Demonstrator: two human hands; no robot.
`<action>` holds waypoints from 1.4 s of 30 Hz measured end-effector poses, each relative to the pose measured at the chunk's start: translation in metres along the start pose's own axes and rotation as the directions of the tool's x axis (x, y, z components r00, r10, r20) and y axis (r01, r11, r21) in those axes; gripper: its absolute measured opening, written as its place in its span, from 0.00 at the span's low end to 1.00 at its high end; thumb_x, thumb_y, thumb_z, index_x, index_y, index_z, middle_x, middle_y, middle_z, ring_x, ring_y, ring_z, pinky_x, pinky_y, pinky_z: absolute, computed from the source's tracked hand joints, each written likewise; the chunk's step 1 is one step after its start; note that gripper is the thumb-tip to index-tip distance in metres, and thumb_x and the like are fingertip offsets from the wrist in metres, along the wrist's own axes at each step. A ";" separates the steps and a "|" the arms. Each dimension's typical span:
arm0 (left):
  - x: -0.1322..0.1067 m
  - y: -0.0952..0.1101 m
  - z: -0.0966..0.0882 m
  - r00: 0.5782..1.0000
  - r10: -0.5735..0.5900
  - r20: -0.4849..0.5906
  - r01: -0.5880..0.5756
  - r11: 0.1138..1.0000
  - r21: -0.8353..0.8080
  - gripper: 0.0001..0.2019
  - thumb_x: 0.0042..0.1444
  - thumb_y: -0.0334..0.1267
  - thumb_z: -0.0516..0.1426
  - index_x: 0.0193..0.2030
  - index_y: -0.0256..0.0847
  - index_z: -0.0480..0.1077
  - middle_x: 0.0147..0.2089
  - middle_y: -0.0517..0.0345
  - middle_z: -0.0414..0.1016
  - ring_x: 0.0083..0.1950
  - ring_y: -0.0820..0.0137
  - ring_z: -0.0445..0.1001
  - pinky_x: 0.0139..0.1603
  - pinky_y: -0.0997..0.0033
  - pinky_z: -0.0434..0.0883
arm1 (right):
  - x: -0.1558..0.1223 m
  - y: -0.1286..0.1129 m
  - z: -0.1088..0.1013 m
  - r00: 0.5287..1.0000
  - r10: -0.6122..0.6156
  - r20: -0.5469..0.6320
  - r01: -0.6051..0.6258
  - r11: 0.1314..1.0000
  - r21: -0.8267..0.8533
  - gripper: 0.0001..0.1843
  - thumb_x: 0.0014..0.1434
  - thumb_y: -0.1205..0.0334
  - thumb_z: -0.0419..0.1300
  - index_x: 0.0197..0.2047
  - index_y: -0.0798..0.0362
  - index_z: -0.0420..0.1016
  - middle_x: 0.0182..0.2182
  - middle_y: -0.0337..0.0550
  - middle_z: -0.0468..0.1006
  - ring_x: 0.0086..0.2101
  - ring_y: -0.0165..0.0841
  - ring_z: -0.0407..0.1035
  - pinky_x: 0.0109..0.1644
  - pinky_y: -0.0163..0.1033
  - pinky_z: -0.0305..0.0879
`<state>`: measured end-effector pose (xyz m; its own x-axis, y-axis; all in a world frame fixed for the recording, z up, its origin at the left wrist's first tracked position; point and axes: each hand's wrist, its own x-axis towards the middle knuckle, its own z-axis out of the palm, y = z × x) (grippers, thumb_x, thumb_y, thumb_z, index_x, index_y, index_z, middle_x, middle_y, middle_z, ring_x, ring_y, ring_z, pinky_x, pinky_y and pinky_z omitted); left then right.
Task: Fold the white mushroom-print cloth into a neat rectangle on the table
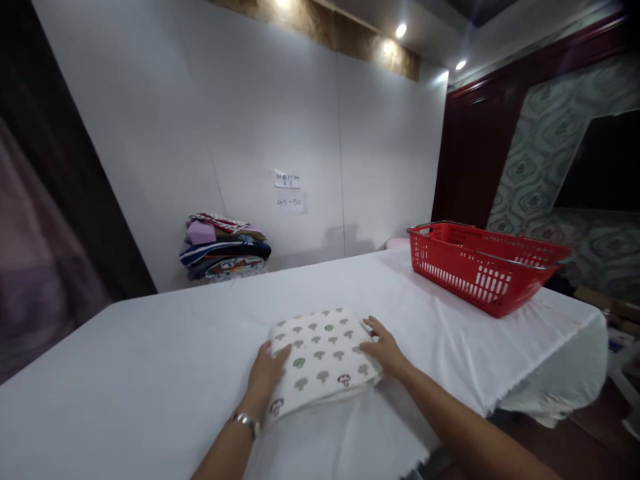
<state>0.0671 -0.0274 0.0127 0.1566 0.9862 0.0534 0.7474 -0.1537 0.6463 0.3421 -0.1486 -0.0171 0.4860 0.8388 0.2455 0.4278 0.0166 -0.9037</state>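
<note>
A folded white cloth (320, 357) printed with small grey, green and red mushrooms lies in front of me, a neat flat rectangle. My left hand (265, 373) grips its left edge, thumb on top and the other fingers mostly hidden along the side. At the right edge is my right hand (386, 350), its thumb over the cloth and its fingers curved against the far right side. Beneath is a table with a white cover (150, 373). A silver watch (245, 421) circles my left wrist.
A red plastic basket (465, 270) with metal handles stands at the table's right end. Beyond the far edge rises a stack of folded clothes (225, 250), against a white wall with paper labels (289, 190). A dark curtain or panel (65, 140) hangs at left.
</note>
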 end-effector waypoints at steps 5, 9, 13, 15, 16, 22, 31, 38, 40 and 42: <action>-0.006 0.013 0.007 0.993 -0.088 0.080 0.093 0.993 -0.066 0.33 0.53 0.52 0.54 0.60 0.29 0.57 0.55 0.36 0.69 0.53 0.57 0.71 0.49 0.64 0.65 | -0.019 0.011 -0.017 0.982 0.144 0.123 -0.145 0.989 0.003 0.30 0.50 0.55 0.60 0.56 0.56 0.67 0.33 0.43 0.77 0.31 0.36 0.73 0.36 0.43 0.72; -0.017 0.012 0.001 0.996 -0.067 0.053 0.071 0.994 -0.083 0.31 0.55 0.51 0.53 0.59 0.30 0.58 0.58 0.35 0.65 0.57 0.57 0.67 0.53 0.62 0.63 | -0.021 0.002 -0.021 0.993 -0.001 0.117 0.021 0.986 -0.168 0.25 0.53 0.52 0.58 0.52 0.54 0.71 0.41 0.49 0.77 0.39 0.41 0.73 0.43 0.48 0.71; -0.043 -0.003 -0.004 0.995 0.098 -0.028 -0.101 0.988 -0.117 0.27 0.57 0.50 0.51 0.59 0.35 0.60 0.62 0.42 0.61 0.56 0.61 0.67 0.54 0.63 0.65 | -0.030 -0.016 -0.025 0.948 -0.295 0.116 0.317 0.900 -0.299 0.22 0.58 0.53 0.54 0.54 0.51 0.69 0.54 0.51 0.70 0.54 0.43 0.65 0.56 0.53 0.63; -0.062 -0.013 -0.007 0.977 0.208 -0.050 -0.213 0.968 -0.136 0.24 0.58 0.50 0.50 0.58 0.39 0.61 0.64 0.47 0.58 0.59 0.63 0.64 0.54 0.64 0.66 | -0.039 -0.025 -0.027 0.876 -0.432 0.212 0.478 0.833 -0.279 0.20 0.61 0.55 0.53 0.55 0.49 0.68 0.55 0.49 0.69 0.55 0.40 0.63 0.58 0.52 0.61; -0.071 -0.019 -0.010 0.962 0.270 -0.050 -0.274 0.954 -0.123 0.23 0.59 0.49 0.50 0.57 0.41 0.62 0.64 0.49 0.57 0.61 0.64 0.62 0.56 0.64 0.66 | -0.044 -0.028 -0.028 0.830 -0.485 0.274 0.550 0.794 -0.259 0.20 0.61 0.56 0.53 0.56 0.48 0.67 0.55 0.48 0.70 0.56 0.39 0.62 0.59 0.51 0.61; -0.100 -0.032 -0.016 0.767 0.639 0.059 -0.641 0.759 0.112 0.21 0.58 0.46 0.54 0.57 0.44 0.63 0.64 0.50 0.58 0.64 0.62 0.57 0.62 0.54 0.60 | -0.057 -0.029 -0.027 0.606 -0.577 0.548 0.766 0.610 -0.204 0.21 0.62 0.58 0.54 0.59 0.47 0.64 0.53 0.48 0.72 0.55 0.41 0.63 0.57 0.54 0.62; -0.086 -0.017 -0.001 0.626 0.769 0.131 -0.770 0.583 0.258 0.17 0.61 0.43 0.51 0.55 0.43 0.66 0.60 0.50 0.65 0.61 0.62 0.61 0.61 0.53 0.58 | -0.055 -0.038 -0.015 0.567 -0.524 0.635 0.802 0.528 -0.281 0.17 0.62 0.61 0.53 0.54 0.49 0.68 0.51 0.48 0.72 0.52 0.41 0.64 0.52 0.52 0.63; -0.084 -0.016 0.003 0.623 0.773 0.117 -0.776 0.593 0.213 0.15 0.62 0.41 0.49 0.54 0.43 0.67 0.56 0.51 0.70 0.59 0.65 0.64 0.60 0.54 0.59 | -0.057 -0.043 -0.013 0.580 -0.536 0.613 0.797 0.530 -0.291 0.16 0.63 0.62 0.51 0.54 0.49 0.67 0.48 0.48 0.74 0.49 0.39 0.66 0.50 0.49 0.63; -0.084 -0.015 0.002 0.627 0.769 0.123 -0.774 0.598 0.207 0.15 0.63 0.41 0.49 0.54 0.43 0.67 0.55 0.51 0.70 0.58 0.65 0.64 0.60 0.53 0.59 | -0.058 -0.043 -0.014 0.550 -0.529 0.646 0.813 0.515 -0.271 0.20 0.62 0.61 0.52 0.57 0.50 0.64 0.51 0.49 0.72 0.51 0.40 0.64 0.51 0.50 0.63; -0.085 -0.014 0.000 0.631 0.766 0.126 -0.772 0.602 0.206 0.15 0.63 0.41 0.49 0.54 0.43 0.67 0.55 0.51 0.70 0.58 0.64 0.65 0.59 0.53 0.60 | -0.060 -0.041 -0.015 0.535 -0.524 0.663 0.824 0.496 -0.273 0.24 0.60 0.60 0.54 0.60 0.50 0.60 0.53 0.50 0.70 0.53 0.42 0.62 0.53 0.52 0.61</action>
<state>0.0439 -0.1089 -0.0009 0.7527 0.4964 0.4324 0.4618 -0.8663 0.1906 0.3065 -0.2079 0.0101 -0.4697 0.8005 0.3723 0.8206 0.5514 -0.1501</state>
